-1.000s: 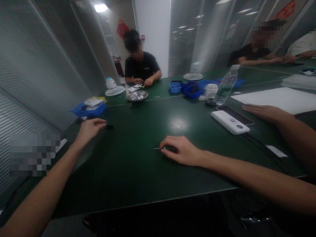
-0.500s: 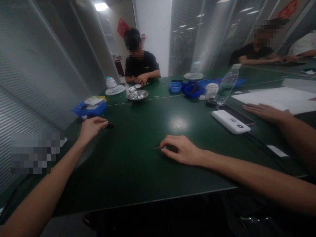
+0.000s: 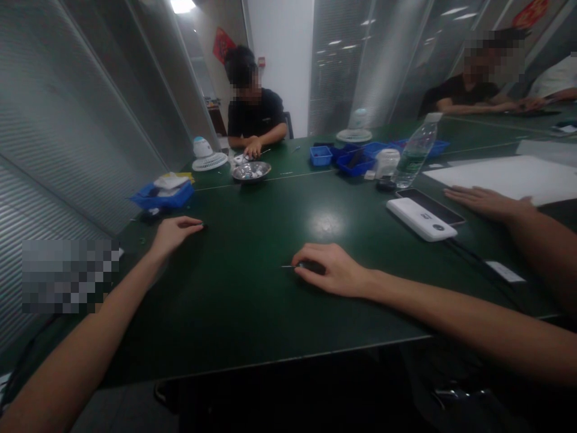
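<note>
My left hand (image 3: 174, 236) is pinched at the fingertips just over the green table (image 3: 252, 228), near the blue tray. What lies between those fingertips is too small to make out. My right hand (image 3: 331, 269) rests on the table near the middle, with thumb and fingers closed around a thin tool (image 3: 286, 266). Its slim metal shaft points left out of the grip, while most of its handle is hidden in the hand. Both forearms reach in from the near edge.
A blue tray (image 3: 163, 197) with white parts stands far left; a metal bowl (image 3: 251, 172) of small parts lies beyond. Right are a power bank (image 3: 421, 219), a phone (image 3: 433, 204), a bottle (image 3: 417, 153) and another person's hand (image 3: 489, 201). A co-worker (image 3: 256, 114) sits opposite.
My left hand has moved slightly right, still pinched. My right hand stays in place with the thin tool. The co-worker opposite has shifted their hands a little.
</note>
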